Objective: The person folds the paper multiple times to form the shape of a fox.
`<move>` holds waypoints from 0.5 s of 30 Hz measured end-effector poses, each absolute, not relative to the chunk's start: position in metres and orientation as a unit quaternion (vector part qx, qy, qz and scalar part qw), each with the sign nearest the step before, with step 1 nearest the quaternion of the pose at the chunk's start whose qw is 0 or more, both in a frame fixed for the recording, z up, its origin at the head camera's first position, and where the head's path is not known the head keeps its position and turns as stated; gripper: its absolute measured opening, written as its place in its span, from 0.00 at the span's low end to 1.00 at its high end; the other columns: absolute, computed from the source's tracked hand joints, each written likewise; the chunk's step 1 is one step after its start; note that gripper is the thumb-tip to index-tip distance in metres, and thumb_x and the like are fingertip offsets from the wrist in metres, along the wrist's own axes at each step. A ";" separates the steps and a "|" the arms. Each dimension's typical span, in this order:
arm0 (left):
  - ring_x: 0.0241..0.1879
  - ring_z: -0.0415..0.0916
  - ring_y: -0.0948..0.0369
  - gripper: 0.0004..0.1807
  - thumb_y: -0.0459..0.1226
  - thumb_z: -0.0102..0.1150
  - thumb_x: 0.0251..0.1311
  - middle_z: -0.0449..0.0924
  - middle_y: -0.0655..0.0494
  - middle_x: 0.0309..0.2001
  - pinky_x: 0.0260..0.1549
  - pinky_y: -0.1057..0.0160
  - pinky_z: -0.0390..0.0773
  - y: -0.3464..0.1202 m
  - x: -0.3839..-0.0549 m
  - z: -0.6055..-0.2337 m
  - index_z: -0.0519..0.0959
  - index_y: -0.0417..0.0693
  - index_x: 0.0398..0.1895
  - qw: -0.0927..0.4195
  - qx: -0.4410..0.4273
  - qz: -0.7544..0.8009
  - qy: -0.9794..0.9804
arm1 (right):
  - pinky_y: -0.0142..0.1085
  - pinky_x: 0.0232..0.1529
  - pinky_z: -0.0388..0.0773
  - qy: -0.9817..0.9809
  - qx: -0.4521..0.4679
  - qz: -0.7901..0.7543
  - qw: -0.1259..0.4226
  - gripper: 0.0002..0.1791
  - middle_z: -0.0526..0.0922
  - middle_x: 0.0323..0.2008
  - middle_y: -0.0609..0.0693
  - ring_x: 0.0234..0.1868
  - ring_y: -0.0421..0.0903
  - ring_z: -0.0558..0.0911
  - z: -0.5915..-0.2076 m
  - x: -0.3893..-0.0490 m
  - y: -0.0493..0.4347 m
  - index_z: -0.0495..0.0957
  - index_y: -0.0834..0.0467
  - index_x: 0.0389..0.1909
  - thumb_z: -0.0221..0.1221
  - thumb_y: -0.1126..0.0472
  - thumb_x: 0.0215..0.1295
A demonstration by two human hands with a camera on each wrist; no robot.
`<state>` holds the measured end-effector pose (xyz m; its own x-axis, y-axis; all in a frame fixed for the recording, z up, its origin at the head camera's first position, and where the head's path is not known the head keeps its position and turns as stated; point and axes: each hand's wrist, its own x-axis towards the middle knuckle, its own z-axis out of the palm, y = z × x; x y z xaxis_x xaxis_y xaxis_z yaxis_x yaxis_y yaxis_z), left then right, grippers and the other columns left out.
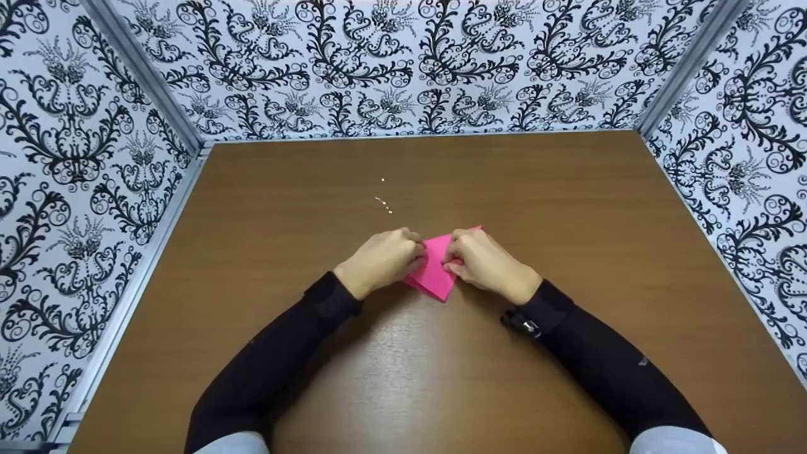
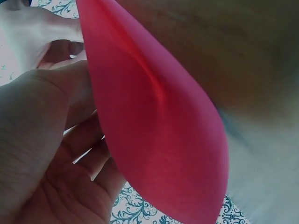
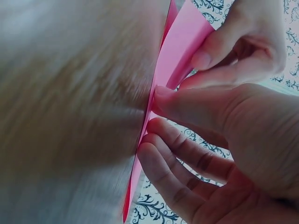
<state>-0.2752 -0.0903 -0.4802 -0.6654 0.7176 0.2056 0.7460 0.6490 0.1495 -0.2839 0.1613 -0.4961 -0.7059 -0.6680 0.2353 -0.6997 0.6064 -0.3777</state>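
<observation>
A pink sheet of paper (image 1: 435, 268), partly folded, lies low over the table between both hands. My left hand (image 1: 388, 255) pinches its left side, with the thumb and curled fingers at the edge. Its right side is pinched by my right hand (image 1: 482, 258). Seen from the left wrist, the paper (image 2: 159, 121) bows out in a curved flap beside the left hand (image 2: 56, 140). In the right wrist view the right thumb and fingers (image 3: 163, 172) press at the paper's lower layer, while a lifted flap (image 3: 180, 42) runs up to the left hand (image 3: 243, 51).
The brown wooden table (image 1: 302, 183) reaches to patterned black-and-white walls (image 1: 378, 69) at the back and sides. Small bright specks (image 1: 384, 203) show on the tabletop beyond the left hand. Grey metal rails (image 1: 142, 69) line the corners.
</observation>
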 end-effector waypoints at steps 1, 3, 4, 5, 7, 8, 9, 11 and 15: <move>0.46 0.91 0.49 0.09 0.34 0.70 0.81 0.95 0.48 0.45 0.45 0.49 0.94 -0.089 -0.277 -0.480 0.94 0.43 0.39 0.062 -0.404 -0.110 -0.906 | 0.37 0.39 0.82 -0.896 0.381 0.224 0.035 0.05 0.90 0.37 0.54 0.39 0.47 0.86 -0.497 -0.284 0.161 0.94 0.59 0.34 0.78 0.68 0.72; 0.46 0.92 0.48 0.10 0.35 0.70 0.81 0.95 0.48 0.44 0.45 0.48 0.94 -0.087 -0.281 -0.480 0.94 0.43 0.38 0.056 -0.403 -0.106 -0.908 | 0.38 0.39 0.83 -0.898 0.378 0.223 0.034 0.05 0.90 0.37 0.54 0.39 0.47 0.86 -0.497 -0.282 0.161 0.94 0.58 0.34 0.78 0.69 0.71; 0.46 0.92 0.47 0.10 0.35 0.70 0.81 0.95 0.47 0.43 0.45 0.47 0.95 -0.086 -0.282 -0.481 0.94 0.42 0.38 0.052 -0.401 -0.105 -0.909 | 0.38 0.39 0.84 -0.899 0.377 0.222 0.033 0.05 0.90 0.38 0.54 0.39 0.47 0.87 -0.498 -0.282 0.161 0.95 0.58 0.34 0.78 0.69 0.71; 0.47 0.93 0.47 0.10 0.35 0.70 0.81 0.95 0.47 0.43 0.46 0.47 0.95 -0.085 -0.283 -0.482 0.94 0.42 0.38 0.049 -0.400 -0.103 -0.909 | 0.39 0.39 0.85 -0.899 0.376 0.221 0.033 0.05 0.90 0.38 0.54 0.39 0.47 0.87 -0.497 -0.281 0.161 0.95 0.58 0.34 0.78 0.69 0.71; 0.47 0.94 0.47 0.11 0.36 0.70 0.81 0.95 0.47 0.43 0.47 0.47 0.95 -0.084 -0.285 -0.483 0.94 0.42 0.38 0.040 -0.398 -0.102 -0.911 | 0.42 0.40 0.87 -0.901 0.374 0.217 0.033 0.05 0.90 0.38 0.54 0.39 0.48 0.87 -0.497 -0.279 0.160 0.95 0.58 0.34 0.77 0.69 0.71; 0.47 0.94 0.47 0.11 0.36 0.70 0.82 0.95 0.47 0.43 0.47 0.47 0.95 -0.084 -0.286 -0.483 0.94 0.42 0.38 0.038 -0.398 -0.102 -0.911 | 0.43 0.40 0.88 -0.901 0.374 0.215 0.033 0.05 0.90 0.38 0.54 0.39 0.48 0.87 -0.497 -0.278 0.160 0.95 0.58 0.35 0.77 0.69 0.71; 0.46 0.94 0.47 0.10 0.36 0.71 0.81 0.96 0.47 0.43 0.47 0.48 0.96 -0.084 -0.286 -0.484 0.94 0.42 0.39 0.036 -0.397 -0.102 -0.911 | 0.45 0.40 0.89 -0.902 0.375 0.213 0.034 0.05 0.91 0.39 0.55 0.40 0.49 0.88 -0.497 -0.278 0.160 0.95 0.58 0.35 0.77 0.69 0.71; 0.45 0.95 0.48 0.11 0.36 0.71 0.82 0.96 0.47 0.43 0.47 0.48 0.96 -0.083 -0.287 -0.484 0.94 0.42 0.39 0.035 -0.397 -0.101 -0.912 | 0.47 0.42 0.91 -0.902 0.376 0.208 0.038 0.05 0.91 0.39 0.55 0.41 0.50 0.89 -0.496 -0.276 0.159 0.95 0.58 0.35 0.77 0.69 0.71; 0.46 0.95 0.48 0.10 0.37 0.71 0.82 0.96 0.47 0.45 0.48 0.47 0.96 -0.084 -0.289 -0.484 0.95 0.42 0.40 0.035 -0.395 -0.097 -0.913 | 0.48 0.43 0.93 -0.901 0.382 0.202 0.045 0.05 0.91 0.41 0.57 0.41 0.51 0.91 -0.494 -0.274 0.158 0.95 0.59 0.36 0.77 0.70 0.72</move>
